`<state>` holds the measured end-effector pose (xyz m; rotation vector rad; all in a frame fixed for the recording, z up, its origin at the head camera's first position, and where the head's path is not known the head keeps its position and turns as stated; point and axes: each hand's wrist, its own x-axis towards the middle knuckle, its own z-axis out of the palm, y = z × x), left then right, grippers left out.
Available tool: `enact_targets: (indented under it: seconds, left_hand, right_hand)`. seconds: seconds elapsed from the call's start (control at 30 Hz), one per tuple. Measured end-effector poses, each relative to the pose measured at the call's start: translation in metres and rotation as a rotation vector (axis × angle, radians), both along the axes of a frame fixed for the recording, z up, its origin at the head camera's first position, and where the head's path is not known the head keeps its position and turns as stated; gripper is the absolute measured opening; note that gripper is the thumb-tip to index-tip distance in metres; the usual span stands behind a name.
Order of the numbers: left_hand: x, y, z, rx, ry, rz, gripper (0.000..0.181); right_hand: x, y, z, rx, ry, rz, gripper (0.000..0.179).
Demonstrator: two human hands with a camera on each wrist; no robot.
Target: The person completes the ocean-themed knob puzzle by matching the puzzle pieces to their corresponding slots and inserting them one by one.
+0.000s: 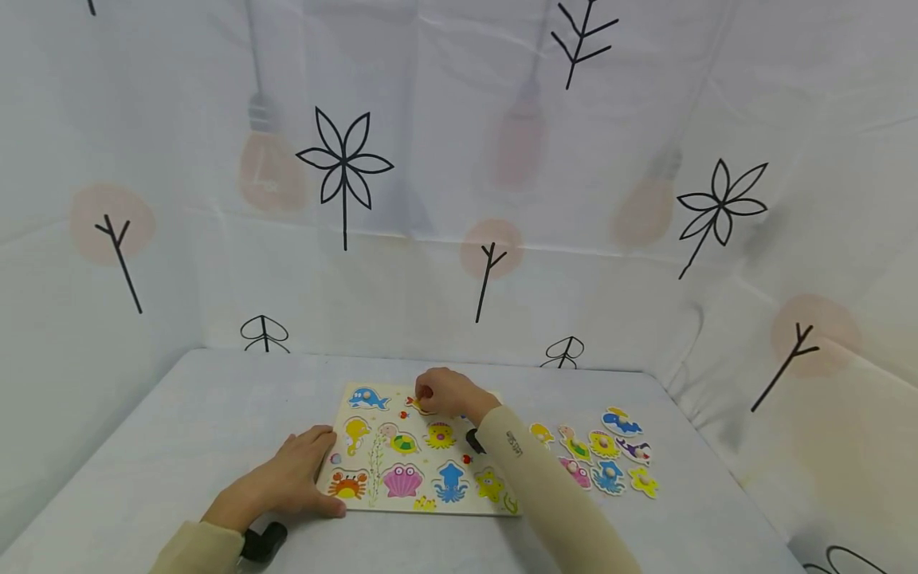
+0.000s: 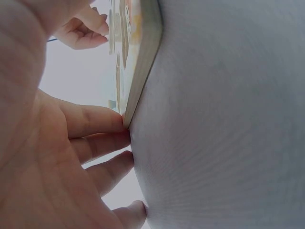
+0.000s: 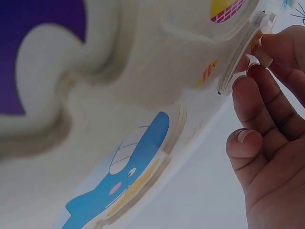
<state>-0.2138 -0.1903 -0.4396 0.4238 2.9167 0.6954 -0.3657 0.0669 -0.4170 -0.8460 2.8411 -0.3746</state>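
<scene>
A wooden puzzle board (image 1: 390, 504) printed with sea animals lies on the table. My left hand (image 1: 297, 470) rests at its left side, thumb by the near corner; in the left wrist view, the fingertips (image 2: 116, 123) touch the board's edge and the tabletop. Over the board's back row, my right hand (image 1: 452, 392) pinches a red-orange knobbed puzzle piece (image 1: 421, 408) by its wooden knob (image 3: 263, 57). That piece lies right at the board's surface, mostly hidden by the fingers. A blue whale (image 1: 368, 398) shows at the board's back left.
To the right of the board lie several loose knobbed pieces, among them a yellow starfish (image 1: 644, 482), a blue squid (image 1: 608, 478), a turtle (image 1: 575, 445) and a blue whale piece (image 1: 621, 422). A white printed cloth (image 1: 430, 303) hangs behind the white table (image 1: 179, 430).
</scene>
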Motion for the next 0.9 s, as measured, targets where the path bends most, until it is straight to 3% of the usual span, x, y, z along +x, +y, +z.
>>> enact_targets:
  seconds: [0.9]
  left_hand:
    - [0.0003,-0.0004,-0.0014,0.005,0.013,-0.003,0.114]
  right_hand:
    - [0.0000,-0.0005,-0.0051,-0.002,-0.003,-0.031,0.004]
